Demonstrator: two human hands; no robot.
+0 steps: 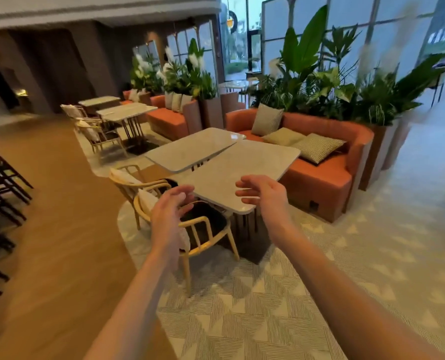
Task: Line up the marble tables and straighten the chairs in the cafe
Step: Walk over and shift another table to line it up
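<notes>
I note two worktops: near worktop (242, 172) meets far worktop (192, 149) at a skewed angle, sofa (320, 175) behind and right of them, two chairs (203, 229) at their left side, planter (346, 94) behind the sofa, two more worktops (125, 113) farther back left.

A cafe lounge it was, marble tables (238, 166) paired in rows, wooden armchairs (190, 224) tucked beside, orange banquette sofas (320, 157) with cushions (317, 146), planters of greenery (320, 81) (behind the sofas), tall windows (403, 29)
</notes>
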